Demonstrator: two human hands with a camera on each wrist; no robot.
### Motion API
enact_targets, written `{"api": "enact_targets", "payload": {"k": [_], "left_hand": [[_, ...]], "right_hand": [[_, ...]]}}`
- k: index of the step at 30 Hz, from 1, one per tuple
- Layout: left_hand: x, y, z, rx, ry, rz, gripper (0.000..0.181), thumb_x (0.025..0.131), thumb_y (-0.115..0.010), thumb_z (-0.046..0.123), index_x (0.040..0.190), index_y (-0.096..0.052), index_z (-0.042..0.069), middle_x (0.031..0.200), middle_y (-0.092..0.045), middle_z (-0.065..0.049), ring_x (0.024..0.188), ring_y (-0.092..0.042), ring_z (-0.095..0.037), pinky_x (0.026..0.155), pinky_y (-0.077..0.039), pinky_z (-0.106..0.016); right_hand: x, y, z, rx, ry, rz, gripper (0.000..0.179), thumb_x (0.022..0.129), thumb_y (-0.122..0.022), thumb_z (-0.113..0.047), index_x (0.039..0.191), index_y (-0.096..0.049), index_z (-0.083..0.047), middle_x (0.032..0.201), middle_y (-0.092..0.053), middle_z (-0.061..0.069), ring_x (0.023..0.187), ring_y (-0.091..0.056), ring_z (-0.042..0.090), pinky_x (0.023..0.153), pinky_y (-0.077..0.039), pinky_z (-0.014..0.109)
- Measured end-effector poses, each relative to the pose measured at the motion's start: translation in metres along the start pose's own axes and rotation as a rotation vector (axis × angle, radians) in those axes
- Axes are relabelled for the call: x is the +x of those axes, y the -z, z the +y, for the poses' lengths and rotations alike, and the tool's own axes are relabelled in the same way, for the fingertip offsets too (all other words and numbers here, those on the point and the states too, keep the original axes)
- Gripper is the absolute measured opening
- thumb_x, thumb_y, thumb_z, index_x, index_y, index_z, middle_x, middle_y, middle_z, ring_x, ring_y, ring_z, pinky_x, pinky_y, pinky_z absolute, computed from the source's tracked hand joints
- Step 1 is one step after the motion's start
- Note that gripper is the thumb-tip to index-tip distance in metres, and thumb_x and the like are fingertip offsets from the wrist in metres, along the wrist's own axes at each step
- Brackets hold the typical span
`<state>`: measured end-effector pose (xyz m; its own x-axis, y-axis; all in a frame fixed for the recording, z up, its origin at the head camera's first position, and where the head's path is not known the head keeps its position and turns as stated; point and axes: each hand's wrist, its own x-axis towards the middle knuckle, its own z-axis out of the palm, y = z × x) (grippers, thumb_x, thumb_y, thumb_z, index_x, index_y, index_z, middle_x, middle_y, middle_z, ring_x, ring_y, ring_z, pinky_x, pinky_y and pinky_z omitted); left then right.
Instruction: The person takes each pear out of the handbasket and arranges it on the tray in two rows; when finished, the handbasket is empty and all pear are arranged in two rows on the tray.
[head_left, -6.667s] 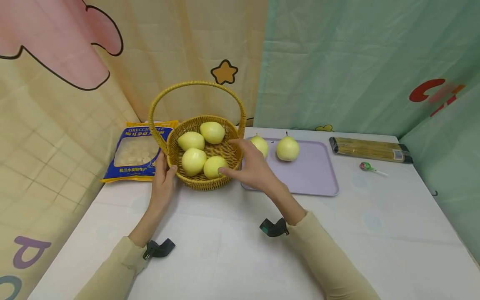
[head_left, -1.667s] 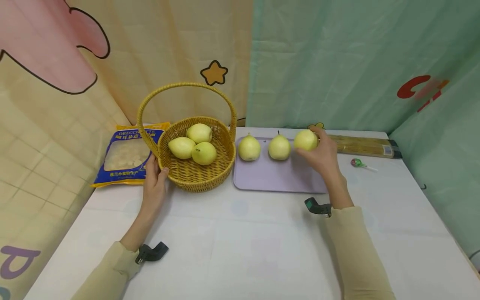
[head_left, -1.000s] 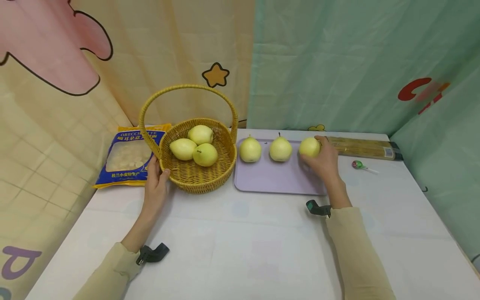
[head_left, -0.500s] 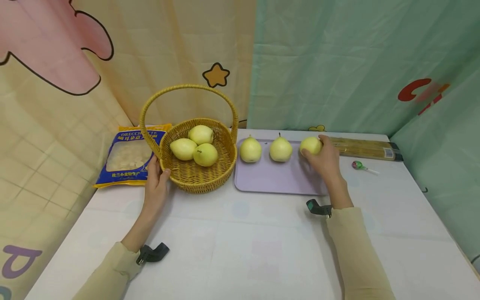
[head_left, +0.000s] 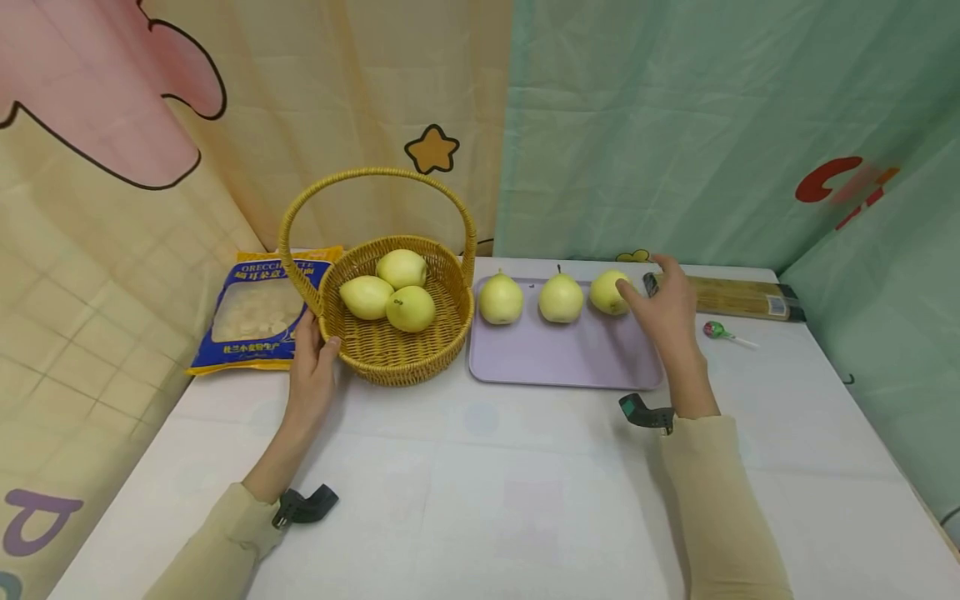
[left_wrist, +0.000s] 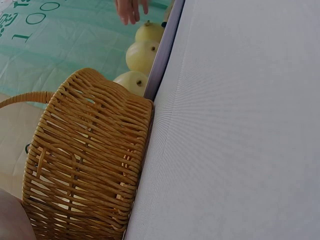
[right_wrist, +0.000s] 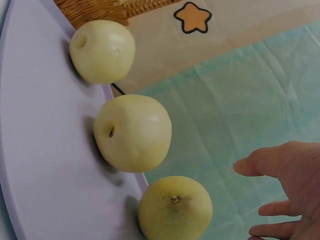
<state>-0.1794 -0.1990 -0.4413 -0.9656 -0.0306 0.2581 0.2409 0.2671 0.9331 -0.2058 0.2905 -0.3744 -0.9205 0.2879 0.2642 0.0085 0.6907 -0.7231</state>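
My left hand [head_left: 311,371] rests against the left side of the wicker basket [head_left: 401,367], thumb at the front wall and fingers along its outside. Three yellow-green pears lie inside, one of them a pear [head_left: 410,309] with its stem facing me. Three more stand in a row along the back of the lilac tray [head_left: 555,358]: a left pear [head_left: 500,300], a middle pear [head_left: 560,298] and a right pear [head_left: 609,293]. Just right of the last one my right hand [head_left: 670,312] is spread and holds nothing; the right wrist view shows a gap between its thumb [right_wrist: 255,162] and that pear [right_wrist: 175,210].
A blue and yellow pasta bag [head_left: 258,312] lies left of the basket, partly behind it. A long bundle of thin sticks [head_left: 738,298] and a wrapped lollipop [head_left: 717,331] lie right of the tray. Printed curtains hang behind the white table [head_left: 450,500].
One pear has gone from the basket to the right end of the tray's row. My right hand has let it go and drawn back to the right. The left hand stays at the basket.
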Motion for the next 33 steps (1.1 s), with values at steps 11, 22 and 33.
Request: {"api": "enact_targets", "payload": {"k": [11,22,33], "left_hand": [[0.0,0.0,0.0,-0.019,0.005,-0.005,0.067,0.112,-0.037,0.013,0.171,-0.005,0.016,0.176,-0.018,-0.01,0.162,-0.022,-0.025,0.134,-0.021,-0.045],[-0.001,0.0,0.0,0.003,0.008,-0.004,0.066,0.113,-0.037,0.015,0.171,-0.006,0.016,0.175,-0.02,-0.011,0.161,-0.023,-0.025,0.132,-0.024,-0.033],[0.001,-0.001,-0.001,-0.025,-0.005,-0.007,0.066,0.112,-0.037,0.012,0.171,-0.006,0.014,0.176,-0.018,-0.011,0.162,-0.022,-0.026,0.133,-0.022,-0.046]], "right_hand": [[-0.002,-0.002,-0.012,0.04,0.022,0.015,0.072,0.098,-0.072,-0.03,0.158,-0.044,-0.001,0.159,-0.047,0.025,0.149,-0.042,0.045,0.121,-0.036,0.065],[0.003,-0.039,0.022,0.068,-0.06,-0.052,0.076,0.101,-0.068,-0.04,0.157,-0.042,0.004,0.156,-0.048,0.031,0.146,-0.046,0.045,0.122,-0.041,0.057],[0.005,-0.051,0.037,0.189,-0.024,-0.036,0.071,0.097,-0.076,-0.026,0.156,-0.046,0.0,0.154,-0.052,0.025,0.144,-0.049,0.04,0.116,-0.046,0.055]]}}
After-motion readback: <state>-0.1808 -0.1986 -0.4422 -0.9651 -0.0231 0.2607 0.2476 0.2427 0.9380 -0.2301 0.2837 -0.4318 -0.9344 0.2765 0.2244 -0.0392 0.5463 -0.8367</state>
